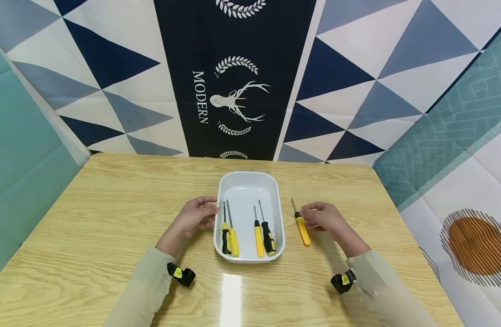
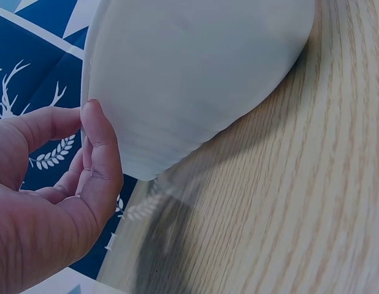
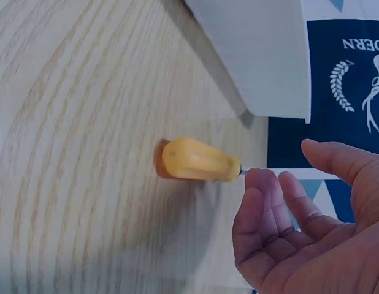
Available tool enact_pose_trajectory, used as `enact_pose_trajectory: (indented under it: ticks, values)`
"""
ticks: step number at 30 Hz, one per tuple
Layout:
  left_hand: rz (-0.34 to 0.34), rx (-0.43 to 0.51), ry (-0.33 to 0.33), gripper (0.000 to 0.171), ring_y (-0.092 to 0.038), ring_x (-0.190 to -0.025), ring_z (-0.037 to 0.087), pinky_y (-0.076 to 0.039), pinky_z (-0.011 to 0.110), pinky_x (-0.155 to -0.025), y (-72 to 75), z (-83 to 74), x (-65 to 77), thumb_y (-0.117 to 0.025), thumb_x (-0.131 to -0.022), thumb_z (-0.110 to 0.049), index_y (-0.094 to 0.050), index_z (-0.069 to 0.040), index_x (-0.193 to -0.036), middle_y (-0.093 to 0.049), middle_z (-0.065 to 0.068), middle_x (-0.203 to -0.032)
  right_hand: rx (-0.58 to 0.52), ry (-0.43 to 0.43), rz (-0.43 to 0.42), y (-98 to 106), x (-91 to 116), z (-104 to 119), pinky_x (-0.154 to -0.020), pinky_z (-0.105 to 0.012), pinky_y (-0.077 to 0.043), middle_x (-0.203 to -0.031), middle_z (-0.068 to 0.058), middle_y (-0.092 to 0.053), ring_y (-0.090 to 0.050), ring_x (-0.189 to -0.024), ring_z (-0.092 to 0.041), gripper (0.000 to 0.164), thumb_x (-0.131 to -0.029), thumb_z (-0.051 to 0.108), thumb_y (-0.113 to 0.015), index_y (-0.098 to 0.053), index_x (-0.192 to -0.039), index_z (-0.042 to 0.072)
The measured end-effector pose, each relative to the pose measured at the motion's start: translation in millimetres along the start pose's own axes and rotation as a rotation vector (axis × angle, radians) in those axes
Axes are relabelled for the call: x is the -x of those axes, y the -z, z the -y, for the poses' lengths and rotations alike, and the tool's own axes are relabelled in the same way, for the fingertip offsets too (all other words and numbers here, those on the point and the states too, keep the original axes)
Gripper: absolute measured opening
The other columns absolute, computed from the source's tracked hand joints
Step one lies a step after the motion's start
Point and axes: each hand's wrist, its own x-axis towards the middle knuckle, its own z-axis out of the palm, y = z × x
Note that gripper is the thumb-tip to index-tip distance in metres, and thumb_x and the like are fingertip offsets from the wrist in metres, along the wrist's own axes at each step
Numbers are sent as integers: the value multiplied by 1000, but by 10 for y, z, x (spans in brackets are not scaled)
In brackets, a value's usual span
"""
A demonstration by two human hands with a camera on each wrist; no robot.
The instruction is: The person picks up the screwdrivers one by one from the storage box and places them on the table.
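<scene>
A white rectangular tray (image 1: 250,180) sits on the table. My left hand (image 1: 197,215) is at its left side, thumb and finger pinching the rim; the left wrist view shows those fingertips (image 2: 93,110) at the tray's edge (image 2: 195,67). Two screwdrivers (image 1: 234,243) lie along the tray's left side, and two more (image 1: 259,240) towards the right. Outside the tray, to its right, lies a yellow-handled screwdriver (image 1: 302,230), its shaft pointing away from me. My right hand (image 1: 321,218) is beside its collar, fingers loosely bent and thumb apart from them (image 3: 312,226), holding nothing.
The wooden table (image 1: 111,218) ends at a patterned cloth wall (image 1: 230,109) at the back. A teal panel (image 1: 25,150) borders it on the left; patterned fabric (image 1: 475,236) hangs on the right. Small black cameras (image 1: 185,276) are strapped to both sleeves.
</scene>
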Motion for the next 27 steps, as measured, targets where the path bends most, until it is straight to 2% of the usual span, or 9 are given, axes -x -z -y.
enact_pose_trajectory:
  ticks: [12, 18, 27]
  values:
    - [-4, -8, -4, 45, -61, -74, 11, -54, 21, -63, -8, -22, 16, -59, -89, -9, -46, -4, -132, -59, 4, -95, -97, 70, 66, -28, 110, 142, -80, -33, -54, -113, -17, -60, -63, -86, -16, 49, -92, 35, -56, -51, -127, 1]
    - [-6, -1, -1, 44, -62, -75, 11, -54, 21, -63, -12, -13, 12, -59, -89, -9, -46, -4, -131, -60, 6, -98, -144, 74, 85, -65, 113, 184, -75, -29, -55, -107, -16, -62, -62, -86, -18, 54, -90, 39, -60, -50, -126, -1]
    - [-1, -12, -10, 45, -62, -76, 12, -54, 21, -63, 0, 3, 9, -59, -89, -9, -46, -3, -132, -59, 8, -99, -180, 77, 99, -125, 178, 286, -71, -27, -54, -106, -15, -61, -62, -84, -19, 48, -91, 32, -59, -50, -127, 0]
